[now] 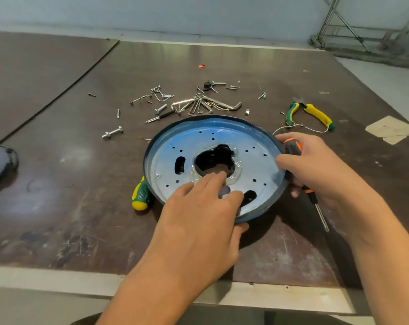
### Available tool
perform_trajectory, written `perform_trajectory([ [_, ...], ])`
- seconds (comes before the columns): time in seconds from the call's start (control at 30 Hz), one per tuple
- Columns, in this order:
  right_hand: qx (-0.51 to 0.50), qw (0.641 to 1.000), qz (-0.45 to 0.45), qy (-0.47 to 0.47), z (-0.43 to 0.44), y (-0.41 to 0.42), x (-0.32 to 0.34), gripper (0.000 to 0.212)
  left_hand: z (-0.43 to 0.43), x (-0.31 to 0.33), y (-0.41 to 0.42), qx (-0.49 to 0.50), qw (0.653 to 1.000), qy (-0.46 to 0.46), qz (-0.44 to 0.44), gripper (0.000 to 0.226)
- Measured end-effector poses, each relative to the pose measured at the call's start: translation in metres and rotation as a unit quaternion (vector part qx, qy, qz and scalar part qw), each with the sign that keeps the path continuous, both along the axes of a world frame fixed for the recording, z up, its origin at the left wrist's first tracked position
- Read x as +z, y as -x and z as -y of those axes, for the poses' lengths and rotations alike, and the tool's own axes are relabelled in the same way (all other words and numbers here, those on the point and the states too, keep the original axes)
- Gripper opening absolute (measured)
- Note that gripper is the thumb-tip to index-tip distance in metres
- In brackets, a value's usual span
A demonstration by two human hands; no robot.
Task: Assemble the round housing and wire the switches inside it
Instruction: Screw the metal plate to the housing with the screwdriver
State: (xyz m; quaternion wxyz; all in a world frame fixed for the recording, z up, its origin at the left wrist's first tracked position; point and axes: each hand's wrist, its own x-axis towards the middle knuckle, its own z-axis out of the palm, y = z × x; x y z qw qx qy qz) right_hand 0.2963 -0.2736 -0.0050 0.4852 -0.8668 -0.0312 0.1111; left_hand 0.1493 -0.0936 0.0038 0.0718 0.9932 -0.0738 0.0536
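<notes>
Green screwdriver: lying just left of the left grip, tucking under the rim.
Left hand: pinching the near rim, fingers spreading over the inner face, thumb beneath.
Round housing: tilting between both grips (probably being positioned; no switches are showing).
Right hand: clasping the right rim and the orange screwdriver together.
Next move: likely calling for freeing that hand for driving screws.

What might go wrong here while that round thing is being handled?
1. The right hand grips both the rim of the round housing and an orange-handled screwdriver, so either may slip.
2. The left hand reaches to the ragged central hole, whose edge might nick its fingers.
3. A green screwdriver lies partly under the rim, so the housing may rock if set down.
</notes>
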Motion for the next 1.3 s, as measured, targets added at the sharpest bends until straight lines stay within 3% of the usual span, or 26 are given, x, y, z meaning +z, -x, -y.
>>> perform_trajectory([
  [0.27, 0.060, 0.994, -0.082, -0.038, 0.002, 0.003, 0.000, 0.053, -0.007, -0.002, -0.003, 0.025, 0.998, -0.055, -0.034, 0.057],
  [0.43, 0.044, 0.996, -0.055, -0.055, -0.006, 0.006, -0.001, 0.004, -0.001, 0.000, -0.008, 0.026, 0.998, -0.056, -0.024, 0.049],
  [0.67, 0.140, 0.975, -0.170, -0.011, 0.007, 0.009, 0.013, 0.023, -0.048, 0.009, -0.003, -0.034, 0.994, 0.026, -0.095, 0.046],
  [0.73, 0.123, 0.979, -0.158, -0.024, 0.005, 0.010, 0.009, 0.028, -0.053, 0.013, -0.001, -0.034, 0.993, 0.026, -0.108, 0.048],
  [0.9, 0.033, 0.993, -0.082, -0.073, -0.010, 0.008, -0.003, 0.021, -0.015, 0.011, -0.001, -0.002, 0.999, 0.021, -0.025, 0.057],
  [1.17, 0.070, 0.983, -0.137, -0.099, -0.013, 0.019, 0.006, 0.015, 0.015, -0.006, -0.016, 0.023, 0.999, -0.014, 0.020, 0.045],
  [1.3, 0.073, 0.981, -0.130, -0.124, -0.014, 0.025, 0.012, 0.016, 0.010, -0.004, -0.019, 0.031, 0.999, -0.028, 0.011, 0.053],
])
